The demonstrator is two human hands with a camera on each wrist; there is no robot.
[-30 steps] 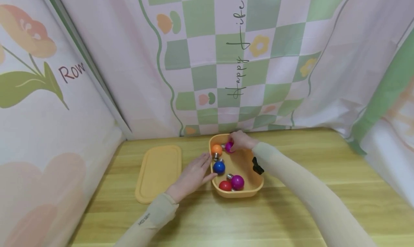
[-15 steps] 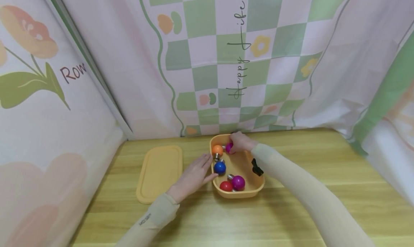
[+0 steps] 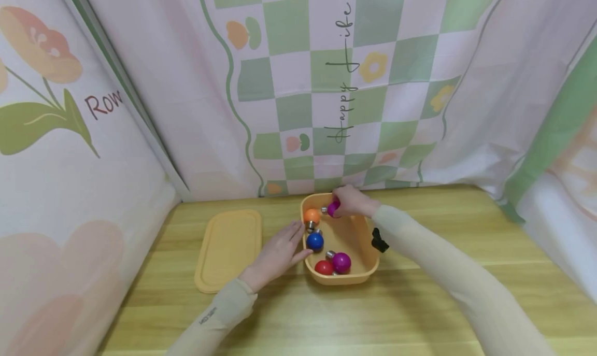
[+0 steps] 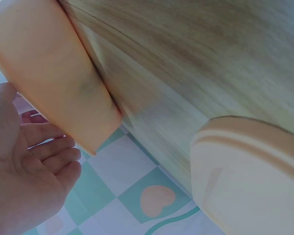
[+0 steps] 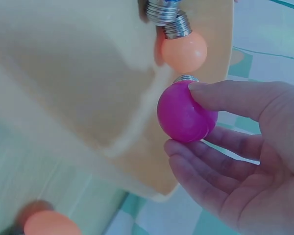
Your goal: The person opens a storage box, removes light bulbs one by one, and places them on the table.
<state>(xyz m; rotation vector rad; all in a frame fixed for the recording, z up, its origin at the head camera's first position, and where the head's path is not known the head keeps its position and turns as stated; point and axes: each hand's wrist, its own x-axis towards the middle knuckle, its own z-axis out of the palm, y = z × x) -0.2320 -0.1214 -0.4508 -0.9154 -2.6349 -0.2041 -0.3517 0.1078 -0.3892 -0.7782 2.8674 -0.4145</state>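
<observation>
My right hand (image 3: 353,200) pinches a purple light bulb (image 5: 183,112) between thumb and fingers, inside the far end of an orange-yellow plastic box (image 3: 342,280). The bulb's metal screw base points left, close to an orange bulb (image 3: 311,216). Below that one lies a blue bulb (image 3: 315,241). A second purple bulb (image 3: 342,262) and a red bulb (image 3: 324,268) rest at the near end. My left hand (image 3: 280,247) touches the box's left rim with relaxed fingers, its thumb at the edge. In the left wrist view, the same hand (image 4: 34,166) lies along the outside wall.
A flat orange-yellow lid (image 3: 230,250) lies left of the box on the wooden table (image 3: 308,319). Another orange bulb (image 5: 51,224) sits outside the box in the right wrist view. A printed curtain (image 3: 289,112) hangs behind. A black piece (image 3: 380,240) is by the right sleeve.
My right hand has shifted slightly right and away with the purple bulb, its base now further from the orange bulb. My left hand and the other bulbs have stayed in place.
</observation>
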